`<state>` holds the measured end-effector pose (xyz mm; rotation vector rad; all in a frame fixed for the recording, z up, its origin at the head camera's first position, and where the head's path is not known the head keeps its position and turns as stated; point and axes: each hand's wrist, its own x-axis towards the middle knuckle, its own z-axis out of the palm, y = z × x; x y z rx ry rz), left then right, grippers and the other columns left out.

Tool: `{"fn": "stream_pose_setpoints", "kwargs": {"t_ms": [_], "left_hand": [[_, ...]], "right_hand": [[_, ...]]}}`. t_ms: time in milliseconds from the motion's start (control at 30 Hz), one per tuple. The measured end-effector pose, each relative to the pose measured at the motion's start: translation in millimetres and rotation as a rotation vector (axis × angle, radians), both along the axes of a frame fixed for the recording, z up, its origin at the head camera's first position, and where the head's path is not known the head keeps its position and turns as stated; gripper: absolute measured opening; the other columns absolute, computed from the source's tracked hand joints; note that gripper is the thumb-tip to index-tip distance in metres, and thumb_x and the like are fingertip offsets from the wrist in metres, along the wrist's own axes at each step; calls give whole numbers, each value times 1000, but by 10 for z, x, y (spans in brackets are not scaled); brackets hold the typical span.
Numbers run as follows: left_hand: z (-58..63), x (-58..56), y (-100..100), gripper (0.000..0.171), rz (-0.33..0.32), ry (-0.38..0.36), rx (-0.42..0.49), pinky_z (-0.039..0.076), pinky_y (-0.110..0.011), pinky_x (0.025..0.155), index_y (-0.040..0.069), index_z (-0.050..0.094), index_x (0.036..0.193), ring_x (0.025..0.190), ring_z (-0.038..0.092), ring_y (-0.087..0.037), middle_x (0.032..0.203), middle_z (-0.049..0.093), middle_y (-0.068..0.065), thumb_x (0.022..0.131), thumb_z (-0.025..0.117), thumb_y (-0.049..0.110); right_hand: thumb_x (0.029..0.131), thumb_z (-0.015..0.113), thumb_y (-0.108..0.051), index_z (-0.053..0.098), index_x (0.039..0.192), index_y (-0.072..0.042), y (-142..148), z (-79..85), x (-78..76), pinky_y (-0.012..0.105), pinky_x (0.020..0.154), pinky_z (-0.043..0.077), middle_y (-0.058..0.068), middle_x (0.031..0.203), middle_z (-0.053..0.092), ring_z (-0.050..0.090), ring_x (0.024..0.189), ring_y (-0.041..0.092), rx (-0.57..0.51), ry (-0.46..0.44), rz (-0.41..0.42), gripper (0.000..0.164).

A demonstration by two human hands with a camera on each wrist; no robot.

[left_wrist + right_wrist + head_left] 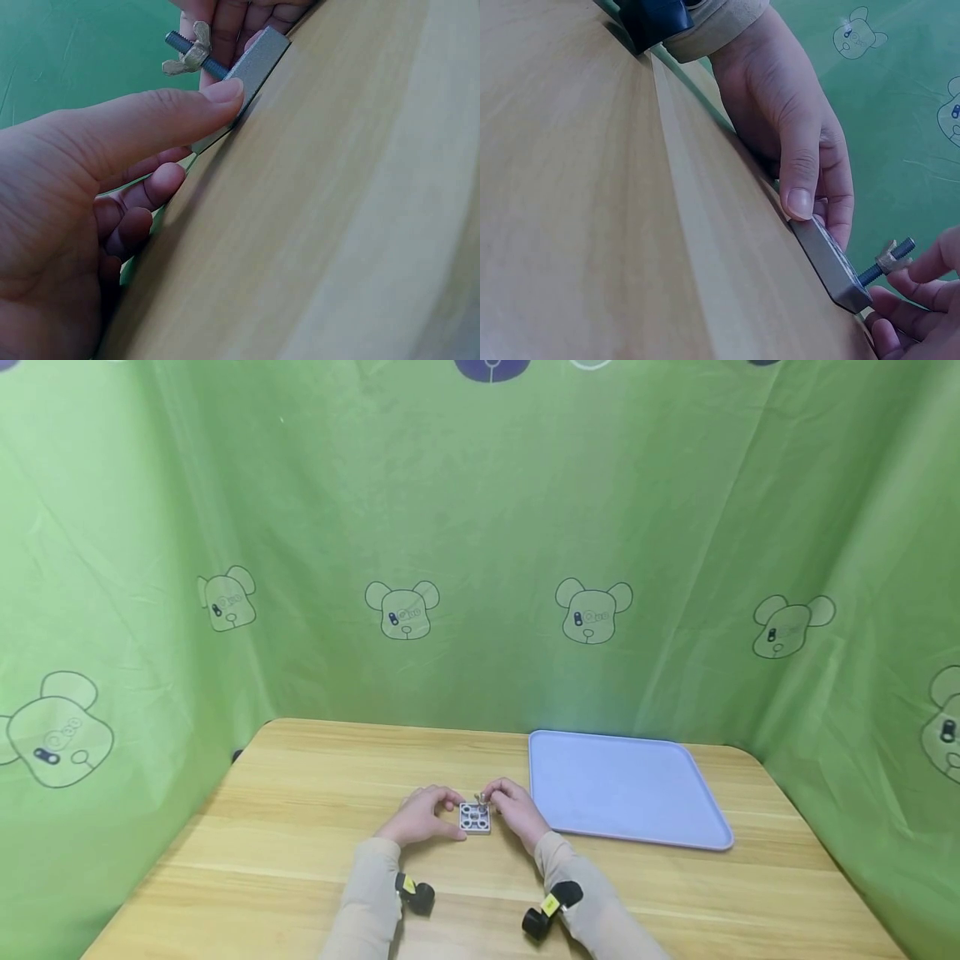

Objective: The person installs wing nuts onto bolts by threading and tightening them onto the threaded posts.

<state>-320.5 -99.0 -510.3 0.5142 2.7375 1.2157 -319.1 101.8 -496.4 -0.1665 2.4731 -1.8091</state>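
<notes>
A small square grey metal block point(475, 828) with round holes in its top lies on the wooden table. My left hand point(422, 818) grips it from the left, thumb along the near side and fingers at the far side. A threaded bolt point(217, 69) stands up out of the block near its far right corner. On the bolt sits a brass-coloured wing nut point(196, 57), with some thread showing above it. My right hand point(517, 810) has its fingertips at one wing of the nut, pinching it, as the right wrist view shows.
A pale blue tray point(618, 787) lies on the table point(300, 827) to the right, behind my right hand. Green curtains point(480, 510) with bear-head prints stand around the back and sides. Each sleeve carries a black wrist camera point(416, 895).
</notes>
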Motion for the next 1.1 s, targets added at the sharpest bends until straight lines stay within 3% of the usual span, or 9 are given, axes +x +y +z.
{"fn": "stream_pose_setpoints", "kwargs": {"t_ms": [167, 233, 700, 1100], "left_hand": [[4, -1, -2, 52, -6, 9, -4, 38, -40, 88, 22, 67, 112, 95, 48, -14, 101, 61, 5, 66, 86, 35], [10, 3, -1, 52, -7, 10, -7, 37, -39, 88, 22, 67, 112, 95, 48, -14, 101, 61, 4, 66, 86, 35], [10, 2, 2, 52, -7, 6, -5, 38, -41, 88, 23, 67, 112, 96, 47, -14, 100, 60, 6, 65, 86, 37], [1, -5, -5, 51, -2, 4, -6, 36, -42, 90, 25, 67, 112, 96, 47, -14, 101, 61, 6, 65, 86, 37]], "right_hand": [[83, 57, -4, 63, 104, 0, 6, -35, -19, 41, 97, 45, 13, 108, 66, 58, 104, 23, 28, 31, 24, 22], [82, 62, -5, 64, 105, -3, 21, -144, -94, 44, 100, 44, 10, 107, 67, 59, 105, 22, 25, 31, 29, 24], [80, 70, -6, 63, 95, -4, 21, -128, -79, 33, 90, 45, 7, 98, 67, 57, 92, 13, 38, 33, 25, 17], [81, 72, -10, 60, 95, -4, 13, -103, -62, 34, 90, 44, 9, 100, 66, 58, 94, 17, 60, 30, 16, 20]]}}
